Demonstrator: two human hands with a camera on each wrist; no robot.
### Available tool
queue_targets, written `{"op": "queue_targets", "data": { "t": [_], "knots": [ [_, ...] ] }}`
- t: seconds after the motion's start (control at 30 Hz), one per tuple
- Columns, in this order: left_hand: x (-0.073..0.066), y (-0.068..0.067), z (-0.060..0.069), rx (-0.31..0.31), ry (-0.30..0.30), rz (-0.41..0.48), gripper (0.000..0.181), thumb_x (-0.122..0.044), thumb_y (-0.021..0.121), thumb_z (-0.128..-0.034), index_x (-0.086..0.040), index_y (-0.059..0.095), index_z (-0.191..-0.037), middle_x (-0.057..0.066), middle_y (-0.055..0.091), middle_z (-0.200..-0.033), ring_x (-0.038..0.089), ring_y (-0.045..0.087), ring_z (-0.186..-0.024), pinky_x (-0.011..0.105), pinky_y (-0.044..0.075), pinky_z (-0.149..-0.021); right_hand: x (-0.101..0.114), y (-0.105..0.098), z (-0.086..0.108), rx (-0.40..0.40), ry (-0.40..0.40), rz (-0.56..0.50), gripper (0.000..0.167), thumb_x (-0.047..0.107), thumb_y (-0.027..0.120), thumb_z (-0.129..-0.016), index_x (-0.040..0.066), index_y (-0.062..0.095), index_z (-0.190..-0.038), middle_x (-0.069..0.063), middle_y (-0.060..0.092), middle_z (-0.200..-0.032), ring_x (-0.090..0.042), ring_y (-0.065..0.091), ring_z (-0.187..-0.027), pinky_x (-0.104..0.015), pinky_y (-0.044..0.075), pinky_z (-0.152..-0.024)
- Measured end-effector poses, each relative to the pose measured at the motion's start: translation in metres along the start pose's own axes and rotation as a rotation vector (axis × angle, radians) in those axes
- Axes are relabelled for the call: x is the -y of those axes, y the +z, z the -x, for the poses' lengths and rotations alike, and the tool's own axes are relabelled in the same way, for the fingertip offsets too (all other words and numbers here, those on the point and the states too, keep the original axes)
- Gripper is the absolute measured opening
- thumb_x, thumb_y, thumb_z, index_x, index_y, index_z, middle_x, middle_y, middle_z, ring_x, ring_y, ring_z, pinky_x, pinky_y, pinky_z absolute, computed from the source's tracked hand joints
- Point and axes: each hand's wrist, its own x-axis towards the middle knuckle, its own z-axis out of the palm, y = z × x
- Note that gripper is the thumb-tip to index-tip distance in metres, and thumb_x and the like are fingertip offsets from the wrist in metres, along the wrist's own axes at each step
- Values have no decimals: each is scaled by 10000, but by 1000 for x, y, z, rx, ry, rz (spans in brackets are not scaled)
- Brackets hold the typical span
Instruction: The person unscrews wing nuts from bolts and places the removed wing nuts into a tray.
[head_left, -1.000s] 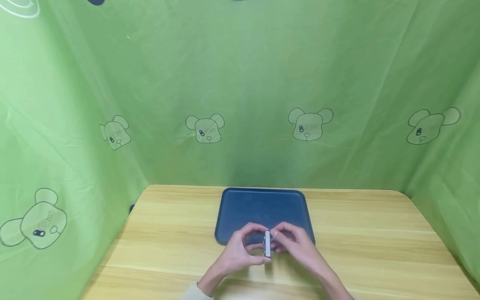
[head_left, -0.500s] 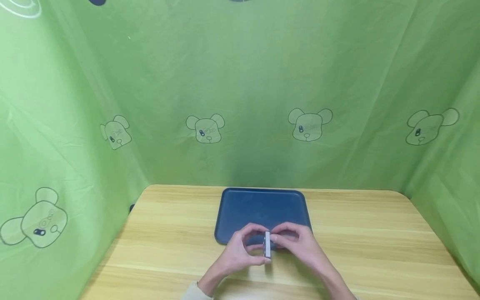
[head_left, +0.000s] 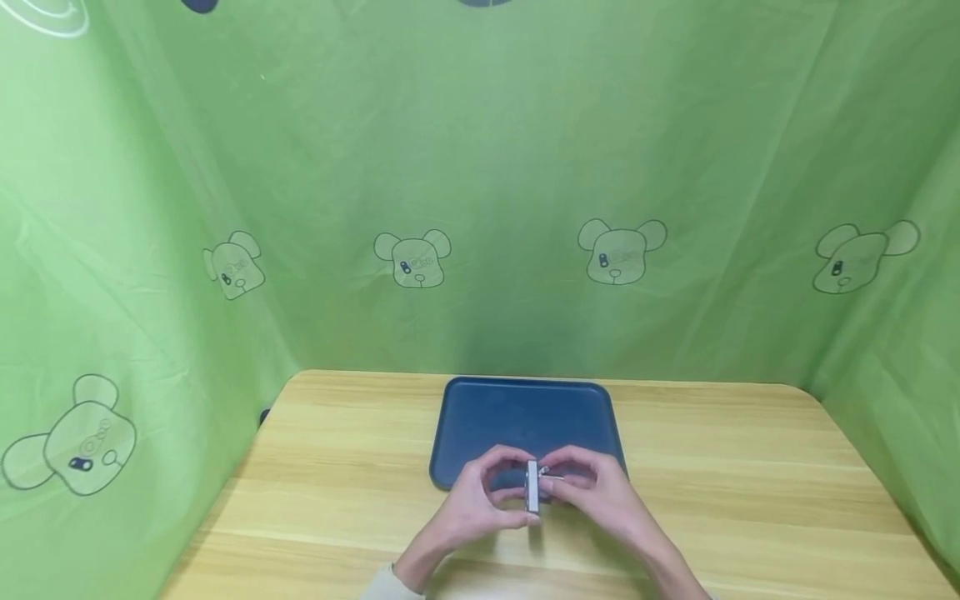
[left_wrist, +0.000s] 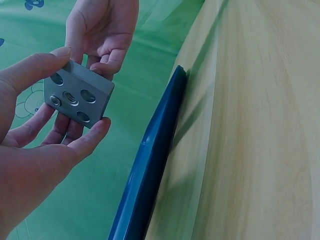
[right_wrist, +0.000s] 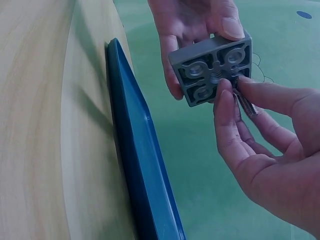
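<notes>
Here's the left grip [head_left: 471,503], thumb and fingers on opposite edges, holding the grey block [left_wrist: 76,95] upright between them, its smooth, holed face turned to the palm. From the other side the right grip [head_left: 603,490] pinches a threaded screw [right_wrist: 246,105] right at the block's recessed face; whether it's in a hole, I can't tell. Just beyond both grips, the blue tray [head_left: 525,412] lies on the wooden tabletop [head_left: 337,475].
</notes>
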Motion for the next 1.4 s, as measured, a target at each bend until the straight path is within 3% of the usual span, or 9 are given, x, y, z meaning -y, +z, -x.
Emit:
{"op": "queue_targets", "data": {
  "t": [0.37, 0.57, 0.83, 1.07, 1.2, 1.4],
  "knots": [
    [0, 0, 0, 7, 3, 34, 659, 157, 815, -721, 90, 543, -1318, 246, 525, -1350, 470, 507, -1282, 470, 547, -1071, -3, -1, -1, 19, -115, 43, 186, 61, 773, -895, 31, 699, -1064, -178, 682, -1092, -213, 729, -1028, -322, 653, -871],
    [0, 0, 0, 7, 6, 37, 653, 163, 813, -718, 62, 558, -1311, 160, 556, -1334, 456, 514, -1280, 475, 547, -1070, -2, -1, -1, 31, -141, 36, 183, 28, 767, -889, 12, 697, -1058, -190, 678, -1082, -220, 725, -1033, -319, 649, -886],
    [0, -1, 0, 14, 9, 34, 668, 162, 812, -723, 103, 530, -1325, 307, 499, -1359, 476, 504, -1280, 465, 546, -1072, -1, -3, 2, 53, -75, 30, 277, 138, 789, -902, 33, 676, -1132, -194, 645, -1184, -249, 731, -1025, -310, 637, -898],
    [-1, -1, 0, 12, 13, 27, 672, 161, 812, -720, 119, 519, -1323, 243, 529, -1347, 509, 491, -1283, 462, 550, -1068, -3, -1, -1, 43, -17, -12, 282, 217, 661, -1012, -31, 662, -1147, -216, 682, -1120, -307, 731, -982, -424, 662, -853],
    [-2, -1, 1, 17, 10, 26, 684, 160, 811, -716, 122, 512, -1329, 182, 545, -1343, 532, 473, -1295, 460, 547, -1072, -2, 1, -1, 50, -2, -29, 333, 225, 585, -1056, -82, 645, -1169, -209, 704, -1062, -329, 724, -927, -412, 671, -820],
    [-3, 0, 1, 18, 7, 10, 680, 149, 819, -715, 90, 531, -1328, 250, 516, -1363, 492, 498, -1291, 454, 549, -1071, -1, 3, -1, 60, 12, -58, 370, 237, 546, -1074, -109, 639, -1165, -201, 697, -1023, -299, 719, -874, -393, 676, -793]
  ]
}}
